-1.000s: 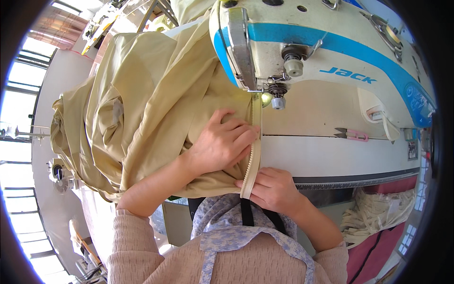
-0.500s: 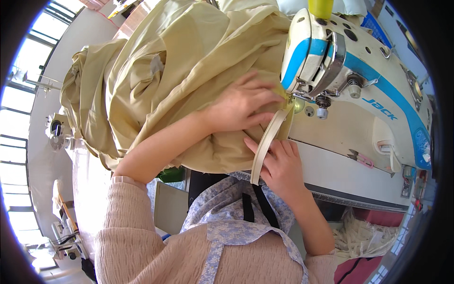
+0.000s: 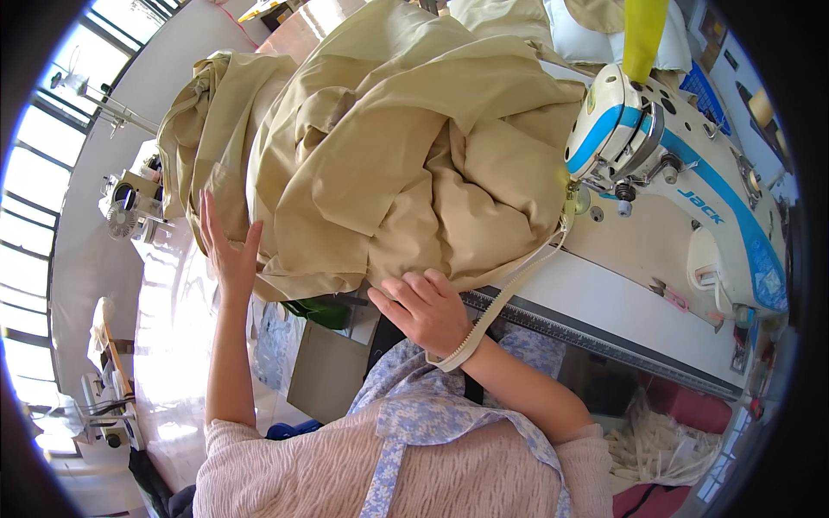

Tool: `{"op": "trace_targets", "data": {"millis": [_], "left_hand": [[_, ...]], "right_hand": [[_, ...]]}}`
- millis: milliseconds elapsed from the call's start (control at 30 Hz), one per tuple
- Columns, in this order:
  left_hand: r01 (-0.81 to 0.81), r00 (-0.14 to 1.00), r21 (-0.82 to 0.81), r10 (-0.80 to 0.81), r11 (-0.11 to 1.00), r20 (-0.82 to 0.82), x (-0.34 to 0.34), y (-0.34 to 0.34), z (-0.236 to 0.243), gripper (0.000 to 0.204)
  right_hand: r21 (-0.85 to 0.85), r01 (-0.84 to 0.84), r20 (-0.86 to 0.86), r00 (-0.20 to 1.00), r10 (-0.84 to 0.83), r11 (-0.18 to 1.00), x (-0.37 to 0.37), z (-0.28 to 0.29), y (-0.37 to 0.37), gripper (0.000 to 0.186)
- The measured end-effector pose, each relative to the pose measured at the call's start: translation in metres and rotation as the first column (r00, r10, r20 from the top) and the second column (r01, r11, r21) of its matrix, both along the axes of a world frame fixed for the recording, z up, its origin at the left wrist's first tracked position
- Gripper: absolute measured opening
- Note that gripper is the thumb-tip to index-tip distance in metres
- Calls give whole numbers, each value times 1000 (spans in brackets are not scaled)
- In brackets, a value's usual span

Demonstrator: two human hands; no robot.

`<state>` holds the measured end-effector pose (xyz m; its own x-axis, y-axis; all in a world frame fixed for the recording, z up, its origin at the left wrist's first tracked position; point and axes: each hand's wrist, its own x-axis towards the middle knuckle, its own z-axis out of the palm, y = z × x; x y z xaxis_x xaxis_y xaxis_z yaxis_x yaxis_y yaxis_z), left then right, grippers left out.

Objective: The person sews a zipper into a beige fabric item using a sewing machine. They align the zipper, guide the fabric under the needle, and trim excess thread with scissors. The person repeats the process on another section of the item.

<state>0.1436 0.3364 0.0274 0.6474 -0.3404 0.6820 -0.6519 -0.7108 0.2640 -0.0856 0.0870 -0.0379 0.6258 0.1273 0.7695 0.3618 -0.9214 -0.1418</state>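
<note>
A large khaki fabric bundle (image 3: 328,173) lies in folds across the worktable, left of the white-and-blue sewing machine (image 3: 708,190). My left hand (image 3: 227,255) is at the bundle's left side, touching it with fingers stretched and thumb apart. My right hand (image 3: 419,306) rests at the near edge of the fabric, fingers loosely bent and slightly apart. A cream zipper tape (image 3: 496,311) runs down from beside the needle area and hangs across my right wrist. The needle itself is hard to make out.
Pink-handled thread snips (image 3: 669,298) lie right of the zipper. A ruler strip (image 3: 484,306) runs along the table's front edge. A yellow object (image 3: 646,39) stands on the machine head. Pale scraps (image 3: 656,449) sit below the table at right. Other machines (image 3: 129,203) stand at left.
My hands have left the zipper beside the needle: the left moved far left onto the fabric, the right moved left. The zipper now curves over my right wrist. The view has shifted.
</note>
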Motion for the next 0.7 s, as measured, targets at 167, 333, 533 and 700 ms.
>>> {"op": "trace_targets", "data": {"millis": [167, 333, 533, 700], "left_hand": [[-377, 818, -367, 120, 850, -562, -22, 97, -63, 66], [-499, 597, -512, -151, 699, -788, -12, 118, -84, 70], [-459, 198, -438, -392, 773, -899, -2, 120, -96, 66], [-624, 501, -754, -636, 204, -586, 7, 108, -65, 51]], "right_hand": [[-120, 43, -140, 988, -60, 992, -17, -6, -2, 40], [-163, 189, -245, 943, -225, 968, 5, -2, -8, 54], [-157, 252, -310, 905, -290, 955, 28, -2, -14, 63], [-141, 260, -164, 946, -281, 955, 52, 1, -35, 26]]}}
